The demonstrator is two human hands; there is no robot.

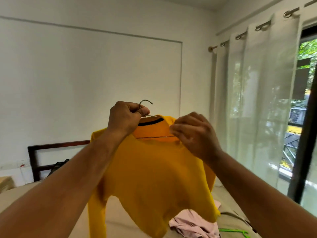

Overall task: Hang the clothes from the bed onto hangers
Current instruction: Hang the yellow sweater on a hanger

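The yellow sweater [151, 169] is being held up in the air above the bed [120, 212], already draped over a wire hanger [145, 100] whose lower bar is showing through the neck opening. The step in hand is judged to be the seating of the right shoulder. To do it well, the hanger is best being kept level and steady at its neck while the knit is being drawn outward over the wire's end in small tugs, so that the collar is not being stretched and the far shoulder is not being pulled off. The hanger's neck, just below the hook, is being pinched by the left hand [126, 117], its fingers [143, 111] curled tightly together around the wire. The right hand [193, 134] is blurred, but its fingertips [173, 128] appear to be closed together on the fabric at the collar's right edge, beside the bar's end. A pink garment [192, 222] and a green hanger [235, 231] are lying on the bed below, waiting to be dealt with.
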